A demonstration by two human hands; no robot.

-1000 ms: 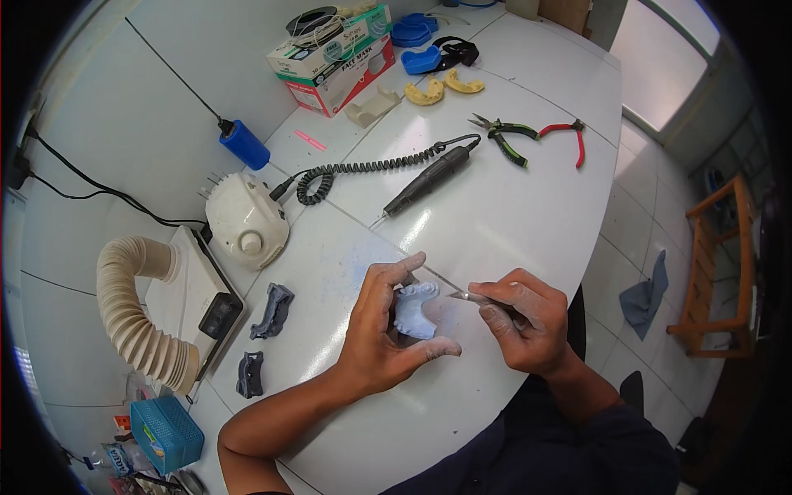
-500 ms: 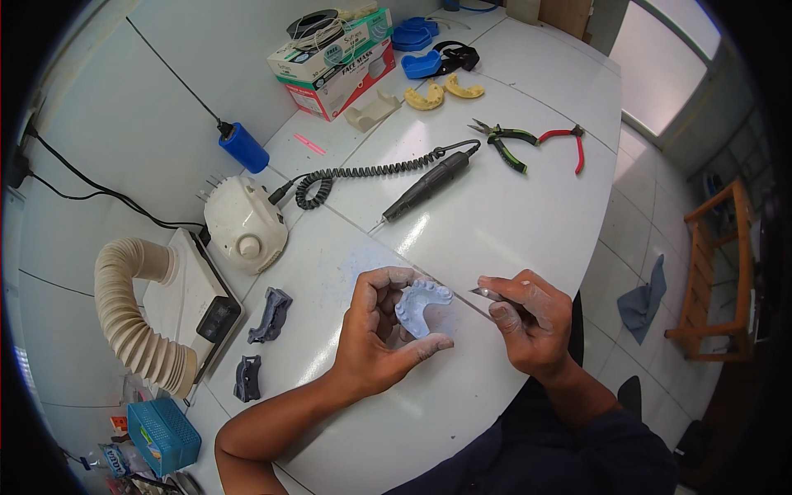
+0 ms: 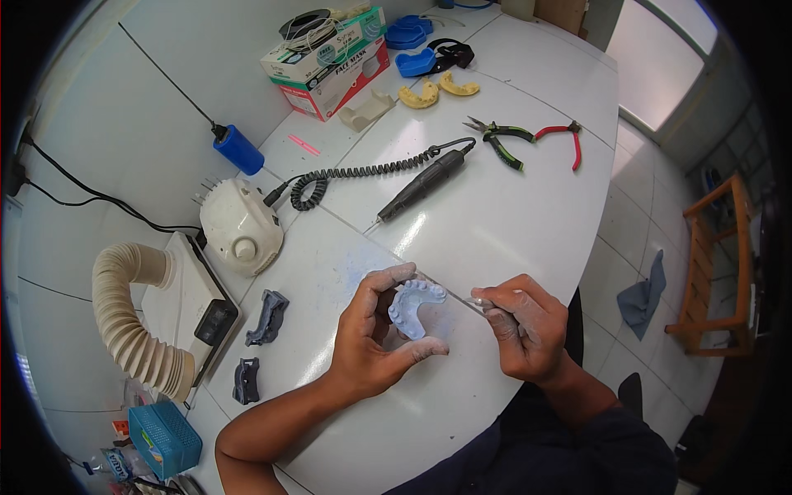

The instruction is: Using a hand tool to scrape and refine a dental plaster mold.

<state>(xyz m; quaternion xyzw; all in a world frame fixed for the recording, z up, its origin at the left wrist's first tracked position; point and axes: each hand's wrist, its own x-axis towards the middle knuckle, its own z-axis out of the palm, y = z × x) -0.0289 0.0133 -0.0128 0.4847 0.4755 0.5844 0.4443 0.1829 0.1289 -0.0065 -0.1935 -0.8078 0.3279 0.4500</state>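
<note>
The pale blue dental cast is held above the white surface, grasped in the dusty fingers of the left hand, while the right hand pinches a slim metal tool apart from it, with a black handpiece lying beyond and green-and-black pliers farther off.

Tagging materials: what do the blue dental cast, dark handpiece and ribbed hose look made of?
Dental cast: probably plaster; matte, chalky surface.
Handpiece: plastic or coated metal; satin, soft highlights.
Hose: likely flexible plastic; dull, bending along its ridges.
</note>
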